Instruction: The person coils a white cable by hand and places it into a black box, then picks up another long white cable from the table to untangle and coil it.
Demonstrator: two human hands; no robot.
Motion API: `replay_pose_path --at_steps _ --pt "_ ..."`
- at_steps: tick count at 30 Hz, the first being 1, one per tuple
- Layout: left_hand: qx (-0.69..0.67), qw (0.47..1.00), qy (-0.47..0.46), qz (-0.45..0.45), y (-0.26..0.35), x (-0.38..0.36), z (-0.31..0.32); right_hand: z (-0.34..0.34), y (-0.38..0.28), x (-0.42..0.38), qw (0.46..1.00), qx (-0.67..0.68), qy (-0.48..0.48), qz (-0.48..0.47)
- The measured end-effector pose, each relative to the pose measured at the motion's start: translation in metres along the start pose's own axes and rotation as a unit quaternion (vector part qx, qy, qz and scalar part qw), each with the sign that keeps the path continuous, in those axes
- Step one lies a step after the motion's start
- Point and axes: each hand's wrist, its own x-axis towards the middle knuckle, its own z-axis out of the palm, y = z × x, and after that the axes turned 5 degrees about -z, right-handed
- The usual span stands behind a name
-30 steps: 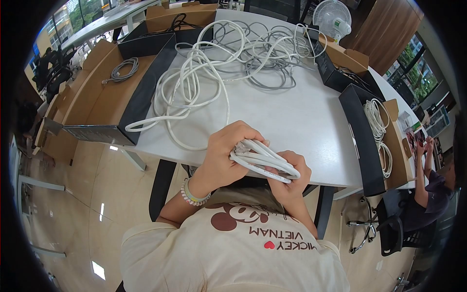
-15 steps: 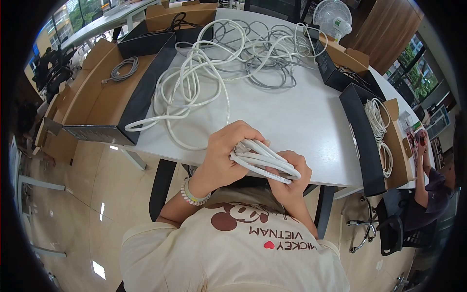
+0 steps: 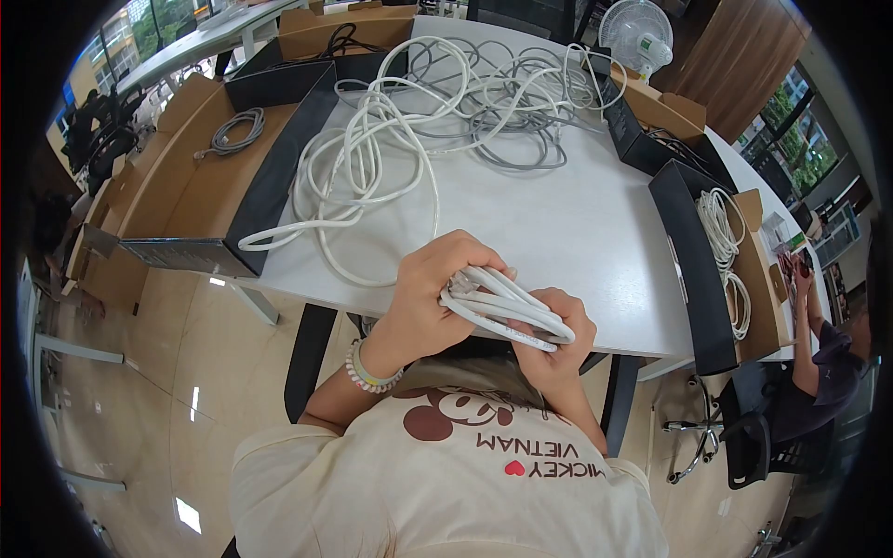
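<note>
A bundled white cable [image 3: 502,302] is held between both hands over the table's near edge. My left hand [image 3: 433,288] wraps round the bundle's left end, where a clear connector shows. On the right end, my right hand [image 3: 561,342] grips the loops with its fingers curled round them. Beyond my hands, a loose tangle of white cable [image 3: 358,158] lies on the white table [image 3: 595,242], with tangled grey cable [image 3: 530,166] behind it and to its right.
At the left, an open black box [image 3: 279,186] holds a coiled grey cable [image 3: 240,133]. Another box [image 3: 688,279] at the right holds white coils [image 3: 721,228]. Farther boxes hold black cables. A fan [image 3: 637,37] stands behind; a person [image 3: 819,372] sits at the far right.
My hands and the bundle have barely moved. The seated person's arms at the far right have shifted slightly.
</note>
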Motion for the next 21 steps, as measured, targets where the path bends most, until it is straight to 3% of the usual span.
replay_pose_path --at_steps 21 --pt "0.0 1.0 0.011 0.001 0.0067 0.0029 0.0006 0.0008 0.0001 -0.0002 1.0 -0.004 0.008 -0.004"
